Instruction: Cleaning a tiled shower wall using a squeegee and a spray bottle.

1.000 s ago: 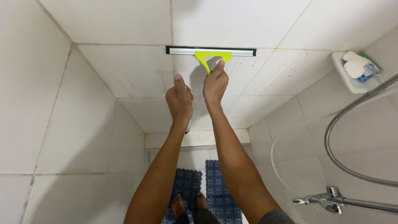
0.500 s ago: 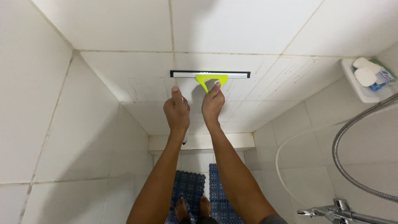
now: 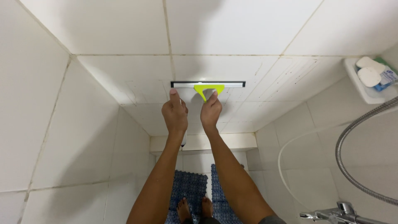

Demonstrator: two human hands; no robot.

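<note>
A squeegee with a dark blade and a yellow-green handle lies flat against the white tiled wall, just under a horizontal grout line. My right hand grips its handle from below. Beside it, my left hand is closed, its thumb pointing up near the blade's left end. A white object sticks out below that wrist; most of it is hidden by the hand.
A white corner shelf at the right holds soap bars and a blue pack. A metal shower hose loops down to a chrome tap. Far below, bare feet stand on blue mats near a low tiled ledge.
Both hands have drawn the squeegee down the wall, away from the grout line. The view has tilted slightly.
</note>
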